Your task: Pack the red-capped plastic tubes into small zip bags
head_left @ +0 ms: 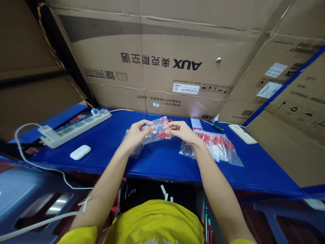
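Observation:
A clear plastic bag (154, 130) is held up between my two hands over the blue table. My left hand (137, 135) is closed on the left part of this bag. With its fingers pinched, my right hand (180, 130) grips the bag's right end. Small red pieces (162, 134) show at that end, by the right fingertips; their exact kind is unclear. More clear plastic (135, 150) lies on the table below my left hand. Beside my right wrist is a row of clear bags (218, 145) with red pieces in them.
The blue table (157, 162) backs onto a cardboard wall (157, 40). On the left are a white power strip (80, 127) and a white earbud case (80, 152). A green-handled screwdriver (217, 127) and a pale phone (242, 134) lie at the right. A white cable (48, 168) hangs at left.

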